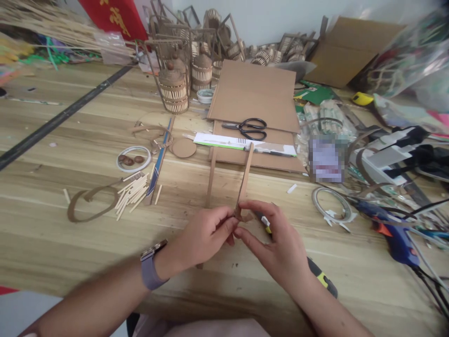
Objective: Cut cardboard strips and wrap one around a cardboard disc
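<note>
My left hand (201, 236), with a watch on its wrist, is closed, thumb and fingers pinching the near end of a narrow brown cardboard strip (246, 173). Thumb and forefinger of my right hand (277, 234) close on the same end from the other side. The strip points away from me, its far end over a white paper strip. A second brown strip (211, 180) runs beyond my left hand; whether the two are joined is hidden. Under my right hand and forearm lies a black and yellow utility knife (323, 279), partly covered.
Black-handled scissors (250, 127) lie on cardboard sheets (254, 96). To the left are short wooden sticks (132, 193), a tape ring (133, 159) holding brown beads, and a blue strip (160, 161). A blue glue gun (394, 238) lies right. Small lidded baskets (173, 91) stand behind.
</note>
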